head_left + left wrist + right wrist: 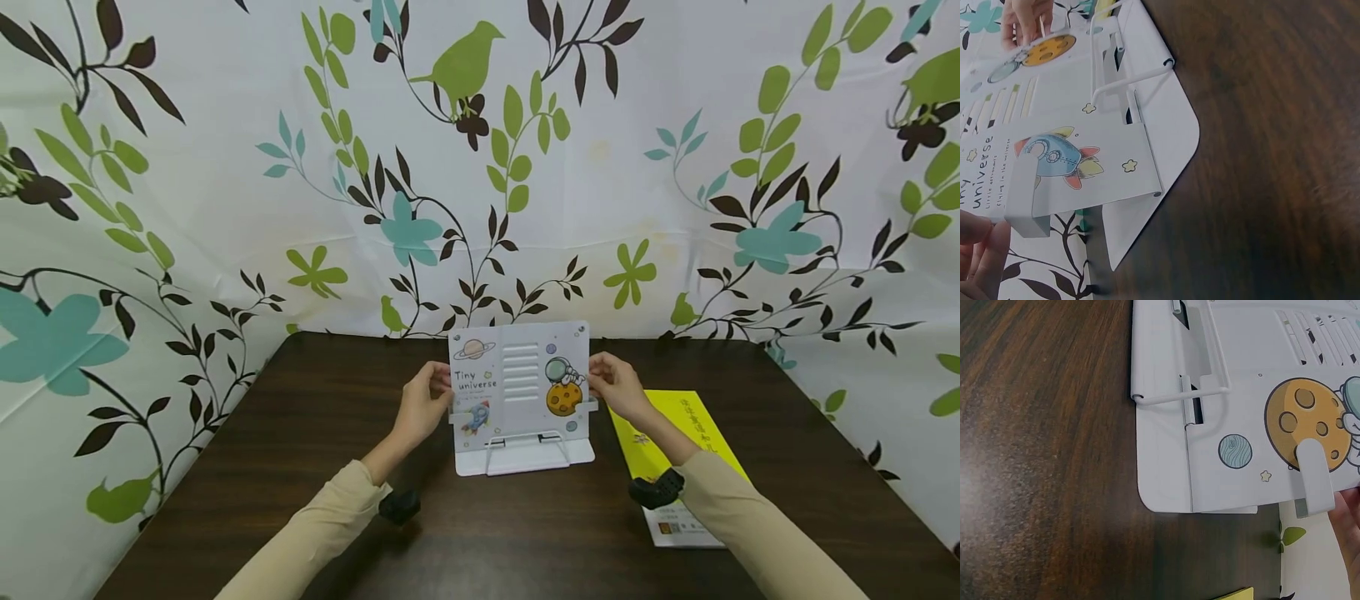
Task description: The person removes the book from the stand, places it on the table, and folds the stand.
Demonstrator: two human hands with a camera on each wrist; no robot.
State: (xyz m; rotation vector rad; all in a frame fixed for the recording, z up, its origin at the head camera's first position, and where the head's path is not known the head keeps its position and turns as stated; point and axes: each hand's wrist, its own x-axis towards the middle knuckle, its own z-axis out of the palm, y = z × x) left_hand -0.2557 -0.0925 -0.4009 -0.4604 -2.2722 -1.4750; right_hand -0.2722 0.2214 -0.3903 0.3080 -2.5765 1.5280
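Observation:
A white book stand (521, 421) with "Tiny universe", a rocket and an astronaut printed on it stands upright on the table, its backrest tilted up from a flat base. My left hand (420, 402) grips the backrest's left edge just above a side clip (1025, 197). On the opposite edge my right hand (618, 387) holds the backrest, fingers partly hidden behind it. Another side clip (1315, 478) sits below those fingers, over the printed orange moon (1304, 415). A white wire page holder (528, 454) lies across the front of the base.
A yellow book (678, 417) with a white lower part lies on the dark wooden table (337, 392), to the right of the stand and partly under my right forearm. Behind the table's far edge hangs a white cloth (600, 192) patterned with leaves and birds.

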